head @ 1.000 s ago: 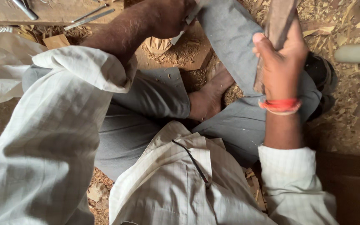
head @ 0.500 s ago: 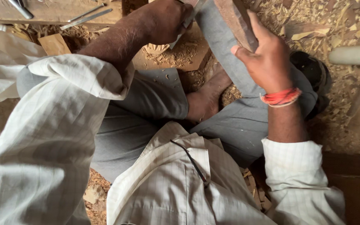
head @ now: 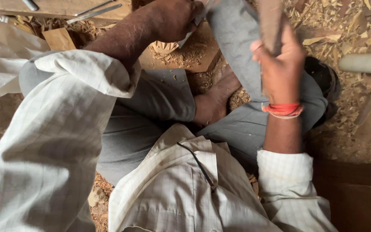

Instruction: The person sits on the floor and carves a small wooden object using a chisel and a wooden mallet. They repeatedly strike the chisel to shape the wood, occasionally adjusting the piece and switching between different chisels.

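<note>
On the floor, between the person's folded legs, a flat wooden workpiece (head: 185, 58) lies dusted with shavings near the top edge of the head view. The left hand (head: 174, 19) is closed around a metal chisel (head: 196, 23), whose blade slants down toward the wood beside a pale carved patch (head: 164, 46). The right hand (head: 280, 64), a red thread band (head: 283, 109) at its wrist, is wrapped tight around a brown wooden mallet (head: 270, 21). Half a second ago the mallet leaned in over the chisel; now it stands raised and nearly upright, which I judge to be the lift between blows, so carving is mid-course. The workpiece looks reddish-brown, its surface only partly cut. Loose chisels (head: 93, 10) rest on a plank at the top left edge.
</note>
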